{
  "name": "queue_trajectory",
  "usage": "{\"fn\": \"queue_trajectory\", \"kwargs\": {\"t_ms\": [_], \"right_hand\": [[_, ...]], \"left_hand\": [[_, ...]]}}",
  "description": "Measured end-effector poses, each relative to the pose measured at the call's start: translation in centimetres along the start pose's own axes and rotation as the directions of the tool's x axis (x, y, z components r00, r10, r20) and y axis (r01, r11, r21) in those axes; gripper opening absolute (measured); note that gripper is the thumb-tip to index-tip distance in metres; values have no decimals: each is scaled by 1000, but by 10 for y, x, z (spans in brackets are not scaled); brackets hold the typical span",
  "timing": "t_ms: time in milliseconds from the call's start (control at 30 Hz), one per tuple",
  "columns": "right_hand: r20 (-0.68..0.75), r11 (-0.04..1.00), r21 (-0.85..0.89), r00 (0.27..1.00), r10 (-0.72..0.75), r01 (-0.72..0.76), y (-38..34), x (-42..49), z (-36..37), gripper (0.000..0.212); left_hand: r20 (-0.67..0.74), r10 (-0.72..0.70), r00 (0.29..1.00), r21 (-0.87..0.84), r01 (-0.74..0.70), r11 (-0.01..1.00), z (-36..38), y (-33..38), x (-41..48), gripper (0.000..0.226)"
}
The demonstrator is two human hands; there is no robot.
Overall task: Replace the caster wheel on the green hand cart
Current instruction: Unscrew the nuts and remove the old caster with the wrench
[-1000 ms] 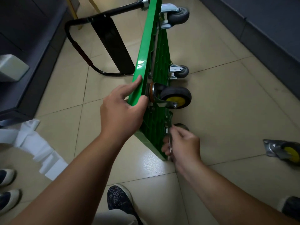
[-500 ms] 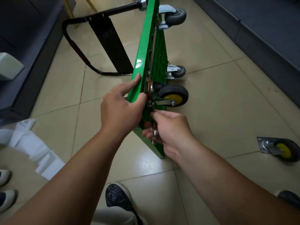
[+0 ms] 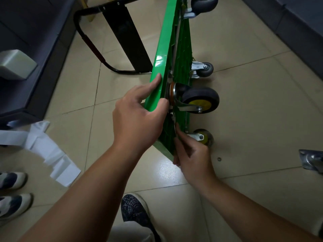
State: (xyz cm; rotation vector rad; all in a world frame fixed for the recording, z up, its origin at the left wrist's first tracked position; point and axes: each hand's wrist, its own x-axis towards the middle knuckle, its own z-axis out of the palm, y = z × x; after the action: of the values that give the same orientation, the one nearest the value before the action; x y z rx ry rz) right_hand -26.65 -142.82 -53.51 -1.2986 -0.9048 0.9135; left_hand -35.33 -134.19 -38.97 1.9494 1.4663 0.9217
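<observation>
Our left hand (image 3: 138, 119) clamps the glossy green cart deck (image 3: 160, 67) beside the rubber caster (image 3: 201, 99); our right hand (image 3: 194, 154) pinches a thin metal strip (image 3: 175, 128) at the ribbed underside.

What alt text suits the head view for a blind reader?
A green hand cart stands on edge; the left hand grips its rim beside a large caster wheel, the right hand pinches a metal piece at its underside. A loose caster lies on the floor.
</observation>
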Motion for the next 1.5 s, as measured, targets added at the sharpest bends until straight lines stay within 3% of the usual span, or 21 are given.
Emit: {"fn": "queue_trajectory", "kwargs": {"t_ms": [133,233,333,400,500,567,633,800,933,1067,1167,1400,1500], "right_hand": [[35,925,-262,960,-277,276,33,22,-15,43],[61,892,-343,954,-293,295,45,27,-24,42],[-47,960,-261,992,-118,102,47,12,-31,34],[-115,985,-87,984,137,-148,38,4,-31,21],[-174,843,180,827,534,-506,7,5,-25,30],[-146,705,334,705,694,-626,-24,10,-21,19],[-74,630,407,664,744,-661,-52,19,-19,14],[53,557,484,658,751,-674,-104,34,-8,22],[-3,618,450,691,723,-645,-119,33,3,20],[-85,797,256,809,582,-547,-115,21,10,25],[-56,889,108,891,451,-444,-109,15,12,29],[-9,983,-61,985,173,-173,-55,-4,7,25],[-45,989,-149,999,-21,14,-11,-5,-3,38]], "left_hand": [[10,16,1000,-12,-16,1000,0,-3,1,52],[14,18,1000,-11,-17,1000,0,-3,1,51],[0,9,1000,-14,-9,1000,0,-2,0,51],[-12,9,1000,-9,-9,1000,-1,-1,0,51],[-9,1,1000,-10,-1,1000,0,0,0,54],[1,-7,1000,-8,7,1000,0,1,-1,58],[10,-16,1000,-4,16,1000,-1,2,-2,60],[13,-28,1000,-1,28,1000,-2,5,-3,55],[21,-12,1000,2,12,1000,-2,4,-3,56],[15,-2,1000,11,1,1000,-3,3,-3,55],[4,1,1000,24,-1,1000,-2,3,-3,54],[9,4,1000,25,-4,1000,-1,0,-2,53],[-3,7,1000,18,-7,1000,1,-2,-1,52]]}}
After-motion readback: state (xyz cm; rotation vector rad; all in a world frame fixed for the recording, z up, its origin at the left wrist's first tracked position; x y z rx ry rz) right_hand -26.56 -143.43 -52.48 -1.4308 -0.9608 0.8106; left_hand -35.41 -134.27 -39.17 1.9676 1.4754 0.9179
